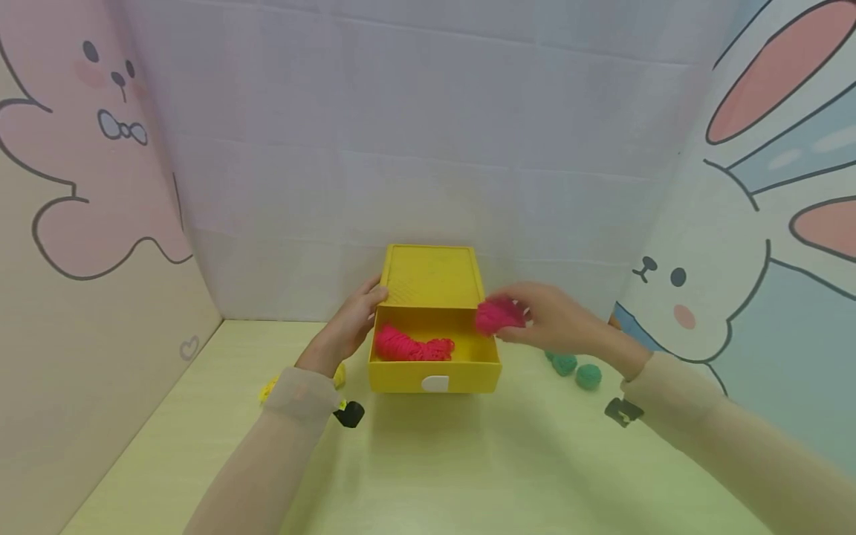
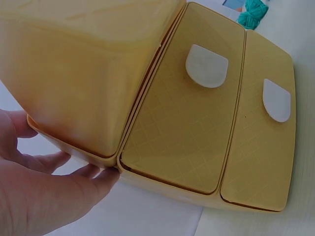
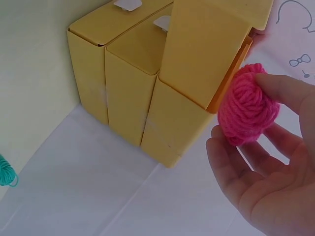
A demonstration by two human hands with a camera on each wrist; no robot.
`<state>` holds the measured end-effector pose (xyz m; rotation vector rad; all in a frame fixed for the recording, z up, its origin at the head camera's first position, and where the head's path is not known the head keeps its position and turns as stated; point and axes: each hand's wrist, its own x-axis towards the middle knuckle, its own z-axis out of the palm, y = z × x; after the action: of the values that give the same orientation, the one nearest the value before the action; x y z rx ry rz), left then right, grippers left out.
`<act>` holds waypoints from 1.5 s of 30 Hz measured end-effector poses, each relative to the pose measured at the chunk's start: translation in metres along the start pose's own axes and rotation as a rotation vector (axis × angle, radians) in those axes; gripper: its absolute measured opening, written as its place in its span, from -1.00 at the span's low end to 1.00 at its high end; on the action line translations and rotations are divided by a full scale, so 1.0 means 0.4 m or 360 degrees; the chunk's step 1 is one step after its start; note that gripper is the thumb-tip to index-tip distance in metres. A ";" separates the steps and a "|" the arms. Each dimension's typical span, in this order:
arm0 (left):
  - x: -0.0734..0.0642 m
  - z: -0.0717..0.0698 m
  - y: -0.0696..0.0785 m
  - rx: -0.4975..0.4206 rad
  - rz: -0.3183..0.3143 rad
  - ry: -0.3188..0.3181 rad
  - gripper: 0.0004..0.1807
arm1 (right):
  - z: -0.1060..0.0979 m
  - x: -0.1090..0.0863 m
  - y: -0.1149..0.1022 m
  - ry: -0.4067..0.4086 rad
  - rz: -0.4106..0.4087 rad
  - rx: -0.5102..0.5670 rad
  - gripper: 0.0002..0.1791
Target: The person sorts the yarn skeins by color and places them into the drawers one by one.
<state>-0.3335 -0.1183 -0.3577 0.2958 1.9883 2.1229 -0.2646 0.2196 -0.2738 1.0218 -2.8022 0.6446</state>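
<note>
A yellow drawer box (image 1: 433, 275) has its top drawer (image 1: 401, 377) pulled out, with a pink yarn bundle (image 1: 408, 346) lying inside at the left. My left hand (image 1: 351, 323) rests against the box's left side near the top; in the left wrist view its fingers (image 2: 86, 179) touch the side edge. With thumb and fingers my right hand (image 1: 558, 319) pinches a pink yarn ball (image 1: 496, 316) over the drawer's right edge. The right wrist view shows that yarn ball (image 3: 248, 105) wound in strands, held beside the box.
Green yarn balls (image 1: 588, 377) lie on the table (image 1: 428, 468) to the right of the box. Yellow yarn (image 1: 267, 389) sits at the left, partly behind the left sleeve. Two lower drawers with white handles (image 2: 206, 66) are closed. A pale wall (image 1: 428, 148) stands behind.
</note>
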 end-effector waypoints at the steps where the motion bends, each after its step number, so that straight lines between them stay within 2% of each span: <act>1: -0.001 0.000 0.000 0.0000 0.0002 -0.0001 -0.31 | 0.002 0.005 -0.003 -0.0004 -0.0011 -0.0006 -0.47; 13: 0.001 -0.001 -0.004 0.0002 -0.0003 -0.0004 -0.31 | 0.045 0.052 -0.032 -0.0099 -0.0217 -0.0139 -0.57; 24: 0.000 -0.002 -0.002 -0.0003 -0.0001 -0.0005 -0.30 | 0.073 0.087 -0.054 -0.0209 -0.0332 -0.0260 -0.61; 34: 0.003 -0.005 -0.004 -0.0016 0.0012 -0.0009 -0.29 | 0.111 0.118 -0.061 -0.0392 -0.0217 -0.0276 -0.57; 45: 0.000 -0.004 -0.004 -0.0012 0.0026 -0.0008 -0.30 | 0.118 0.144 -0.061 -0.0557 -0.0205 -0.0262 -0.52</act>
<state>-0.3339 -0.1198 -0.3595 0.3168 1.9814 2.1363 -0.2910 0.1488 -0.2949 1.3839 -2.9767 0.2335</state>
